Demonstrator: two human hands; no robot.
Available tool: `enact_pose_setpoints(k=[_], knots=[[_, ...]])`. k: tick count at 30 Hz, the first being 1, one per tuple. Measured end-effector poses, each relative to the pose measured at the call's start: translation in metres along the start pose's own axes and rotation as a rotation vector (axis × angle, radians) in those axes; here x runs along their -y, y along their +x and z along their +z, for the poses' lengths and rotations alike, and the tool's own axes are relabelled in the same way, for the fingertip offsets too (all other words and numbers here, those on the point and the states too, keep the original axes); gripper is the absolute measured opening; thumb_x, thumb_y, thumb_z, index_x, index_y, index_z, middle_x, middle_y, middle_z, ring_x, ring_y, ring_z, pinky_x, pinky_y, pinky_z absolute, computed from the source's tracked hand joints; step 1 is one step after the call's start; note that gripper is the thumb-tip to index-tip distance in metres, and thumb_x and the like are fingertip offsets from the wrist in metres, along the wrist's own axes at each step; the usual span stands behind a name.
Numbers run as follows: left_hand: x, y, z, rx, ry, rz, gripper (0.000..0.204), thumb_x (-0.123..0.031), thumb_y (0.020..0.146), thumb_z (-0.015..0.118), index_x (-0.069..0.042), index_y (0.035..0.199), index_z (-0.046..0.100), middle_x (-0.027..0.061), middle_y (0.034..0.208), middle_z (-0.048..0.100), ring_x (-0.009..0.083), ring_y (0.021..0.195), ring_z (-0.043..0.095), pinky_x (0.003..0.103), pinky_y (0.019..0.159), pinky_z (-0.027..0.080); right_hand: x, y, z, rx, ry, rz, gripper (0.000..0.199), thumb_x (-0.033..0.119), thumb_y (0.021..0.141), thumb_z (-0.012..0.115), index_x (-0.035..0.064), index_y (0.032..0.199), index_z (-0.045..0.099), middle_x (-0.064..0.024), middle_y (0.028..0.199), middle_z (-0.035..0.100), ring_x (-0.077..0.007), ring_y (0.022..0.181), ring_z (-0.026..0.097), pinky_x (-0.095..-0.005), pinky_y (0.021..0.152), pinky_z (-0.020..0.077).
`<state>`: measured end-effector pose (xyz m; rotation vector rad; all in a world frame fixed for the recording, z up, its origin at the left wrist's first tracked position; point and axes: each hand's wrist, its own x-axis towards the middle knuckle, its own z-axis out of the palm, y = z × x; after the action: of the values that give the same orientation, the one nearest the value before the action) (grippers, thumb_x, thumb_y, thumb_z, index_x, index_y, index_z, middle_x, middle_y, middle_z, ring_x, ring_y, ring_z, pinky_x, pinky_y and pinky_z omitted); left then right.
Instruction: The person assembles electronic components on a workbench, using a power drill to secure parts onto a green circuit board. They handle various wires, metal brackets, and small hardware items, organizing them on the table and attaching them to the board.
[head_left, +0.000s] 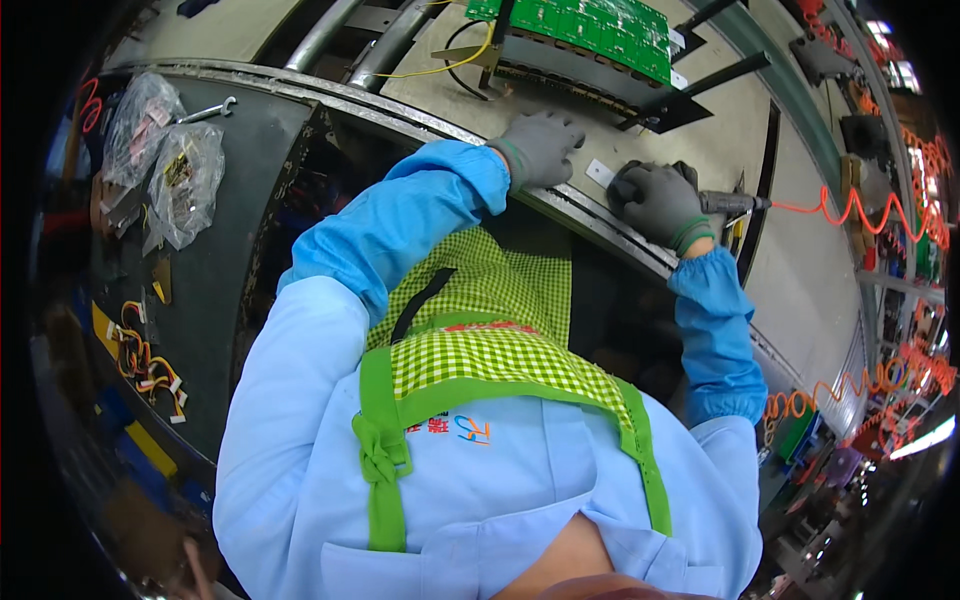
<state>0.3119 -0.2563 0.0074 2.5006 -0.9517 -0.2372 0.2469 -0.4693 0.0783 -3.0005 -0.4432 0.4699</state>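
Observation:
My left hand [541, 150], in a grey glove, rests at the near edge of the bench with its fingers apart and nothing visible in it. My right hand [660, 203], gloved the same way, is closed round a dark air tool [730, 202], whose rear end sticks out to the right. An orange coiled hose [850, 212] runs from it; its working tip is hidden. Between the hands lies a small white label-like piece [600, 172]. Beyond them stands a dark metal unit [570, 75] topped by green circuit boards [590, 38], with black brackets at its side.
A metal rail [420, 118] borders the pale work surface [810, 250]. On the dark bench at left lie clear plastic bags of small parts [186, 185], a wrench [208, 111] and bundled wires with white connectors [147, 365]. A yellow wire [440, 70] trails left of the unit.

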Motion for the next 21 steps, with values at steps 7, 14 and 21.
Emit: enact_pose_setpoints(k=[7, 14, 21], knots=[[-0.015, -0.002, 0.002, -0.23, 0.02, -0.005, 0.042, -0.024, 0.076, 0.059, -0.011, 0.115, 0.054, 0.0133, 0.113, 0.055, 0.0327, 0.106, 0.053, 0.046, 0.087, 0.045, 0.033, 0.018, 0.004, -0.274, 0.428, 0.1, 0.038, 0.024, 0.073, 0.058, 0.0095, 0.108, 0.065, -0.0187, 0.098, 0.065, -0.0346, 0.092, 0.062, -0.0398, 0.084, 0.0483], [-0.028, -0.046, -0.073, -0.122, 0.145, 0.02, 0.032, -0.023, 0.079, 0.058, -0.009, 0.108, 0.059, 0.0121, 0.103, 0.059, 0.031, 0.096, 0.058, 0.044, 0.081, 0.048, -0.007, -0.016, -0.022, -0.421, 0.521, 0.131, 0.046, 0.022, 0.072, 0.061, 0.0024, 0.114, 0.06, -0.0205, 0.103, 0.064, -0.0336, 0.096, 0.062, -0.0391, 0.087, 0.0483], [-0.067, -0.058, -0.132, 0.0, 0.374, 0.042, 0.023, -0.022, 0.083, 0.054, -0.006, 0.095, 0.064, 0.0145, 0.09, 0.062, 0.0314, 0.085, 0.063, 0.043, 0.074, 0.051, 0.03, 0.024, 0.026, -0.234, -0.071, 0.12, 0.06, 0.036, 0.072, 0.065, 0.0142, 0.126, 0.049, -0.0126, 0.131, 0.047, -0.0341, 0.114, 0.051, -0.0453, 0.088, 0.0465]])
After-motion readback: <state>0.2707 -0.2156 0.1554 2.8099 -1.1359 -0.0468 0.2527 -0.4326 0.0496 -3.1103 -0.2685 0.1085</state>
